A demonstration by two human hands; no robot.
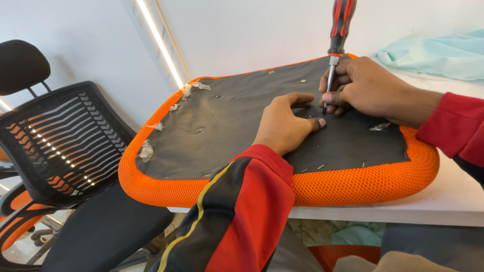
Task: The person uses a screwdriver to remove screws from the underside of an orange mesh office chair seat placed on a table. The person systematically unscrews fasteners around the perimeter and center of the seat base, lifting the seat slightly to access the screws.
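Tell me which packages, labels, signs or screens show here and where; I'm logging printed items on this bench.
None in view. The left hand presses on the dark underside of an orange mesh seat cushion; the right hand steadies a red-and-black screwdriver. No package, label, sign or screen shows on them.

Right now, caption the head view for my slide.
Right hand steadies a screwdriver on an upturned orange seat cushion; left hand rests beside it.

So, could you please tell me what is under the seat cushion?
The seat cushion lies upside down on a white table. Its padded face is hidden.
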